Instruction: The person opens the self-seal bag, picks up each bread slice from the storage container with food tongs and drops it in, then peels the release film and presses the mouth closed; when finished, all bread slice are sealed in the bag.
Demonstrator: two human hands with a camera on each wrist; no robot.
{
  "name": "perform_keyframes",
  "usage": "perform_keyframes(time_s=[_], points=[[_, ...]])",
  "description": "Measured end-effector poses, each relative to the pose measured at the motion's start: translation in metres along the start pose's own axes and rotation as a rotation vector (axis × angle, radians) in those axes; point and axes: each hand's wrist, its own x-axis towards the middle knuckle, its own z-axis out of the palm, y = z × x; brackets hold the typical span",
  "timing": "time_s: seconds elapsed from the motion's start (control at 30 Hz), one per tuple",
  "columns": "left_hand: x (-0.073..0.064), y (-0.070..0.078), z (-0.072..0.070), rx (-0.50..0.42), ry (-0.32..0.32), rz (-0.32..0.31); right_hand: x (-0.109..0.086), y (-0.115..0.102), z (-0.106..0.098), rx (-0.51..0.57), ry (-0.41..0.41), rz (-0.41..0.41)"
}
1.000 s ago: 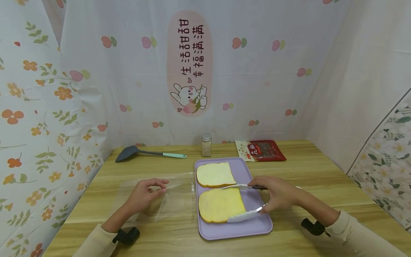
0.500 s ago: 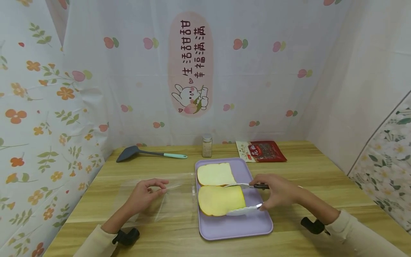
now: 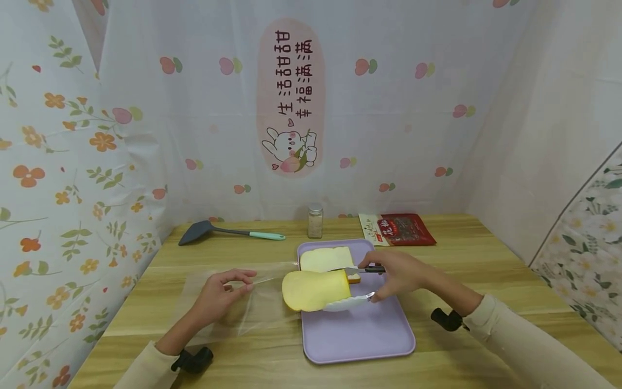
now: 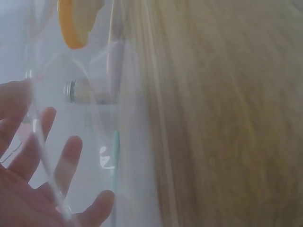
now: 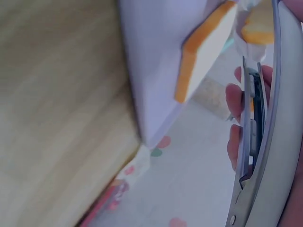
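My R hand [image 3: 405, 275] grips a pair of tongs [image 5: 288, 104], fingers on one arm & thumb on the other: smooth shiny metal arms, dark inlay along the handle, pale wavy-edged tips. B/w the tips is a bread slice [image 3: 316, 292], soft yellow face, slightly bowed, rounded at the L end & cut straight at the R, w/ a deeper golden edge. It's up above the tray, L end poking past the rim & overlapping some thin clear plastic [image 3: 269, 302]; can't tell if it's in or just over it.

My L hand [image 3: 218, 294] pinches the edge of that plastic b/w thumb & index, other fingers loosely bent. The film is glossy, see-thru, w/ creases & bright glints; the rest of it spreads over the wood, up to the tray's L side.

Under the bread: lilac tray [image 3: 359, 340], matte, rectangular, rounded corners, low raised rim. Second slice [image 3: 325, 258] lies on its far half, paler cream face, thick orange-brown crust, partly hidden by the held one.

Further out: wood-grain table [image 3: 252, 356], streaky yellow-brown. At the back, L to R: spatula [image 3: 194, 232], broad dark-gray blade & mint handle; small clear glass jar [image 3: 315, 222], metal lid, grainy pale contents; flat red & cream pouch [image 3: 398, 229]. Behind all, a white cloth [image 3: 389, 119] w/ peach prints, hanging in soft folds.
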Motion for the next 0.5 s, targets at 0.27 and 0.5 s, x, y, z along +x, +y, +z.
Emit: perform_keyframes(time_s=[0.27,0.5], points=[[-0.001,0.000,-0.001,-0.025,0.015,0.019,0.029,-0.013,0.001,-0.044,-0.065,-0.017],[-0.001,0.001,-0.001,-0.049,0.015,0.029,0.048,-0.025,0.011,-0.034,-0.044,-0.077]])
